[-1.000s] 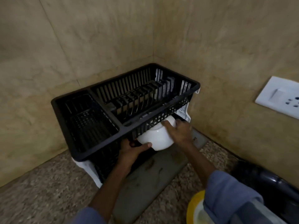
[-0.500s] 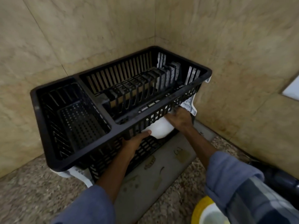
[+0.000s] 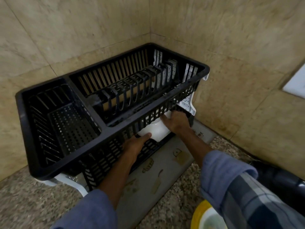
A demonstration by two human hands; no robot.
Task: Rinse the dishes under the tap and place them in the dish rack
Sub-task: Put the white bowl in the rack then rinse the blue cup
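A black two-tier dish rack [image 3: 102, 123] stands in the tiled corner on white legs. A white bowl [image 3: 156, 131] sits upside down in the rack's lower tier, half hidden behind the upper basket's front wall. My left hand [image 3: 135, 146] holds the bowl's near left side, thumb on its surface. My right hand [image 3: 176, 121] grips its right side from above. Both reach in under the upper basket. The upper basket's plate slots and side compartment hold nothing that I can see.
A grey drip mat [image 3: 161, 164] lies under the rack on the speckled counter [image 3: 29, 202]. A yellow-rimmed dish [image 3: 204, 217] shows at the bottom right beside a dark rounded object [image 3: 280, 177]. A white switch plate [image 3: 297, 83] is on the right wall.
Both hands have pushed the white bowl further in under the upper basket, so less of it shows. The view has moved closer and lower over the rack.
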